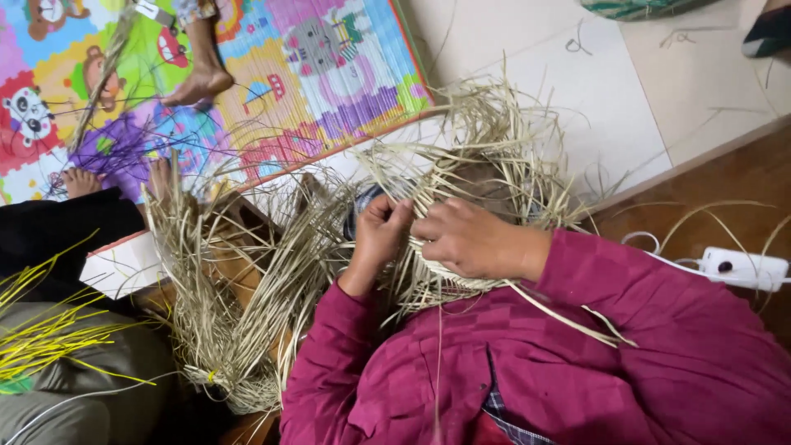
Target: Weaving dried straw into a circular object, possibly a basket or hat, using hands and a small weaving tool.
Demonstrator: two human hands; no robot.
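Both hands pinch pale straw strands on a half-woven basket.

The left hand [381, 233] and right hand [470, 239] each grip strands of the straw basket [486, 156] held near the lap; a second straw bundle [222, 330] lies left, a colourful play mat [329, 74] far beyond.

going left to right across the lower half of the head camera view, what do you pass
yellow straw strands → loose bundle of pale straw → left hand → right hand, both hands on the half-woven straw piece → white power strip on the brown floor.
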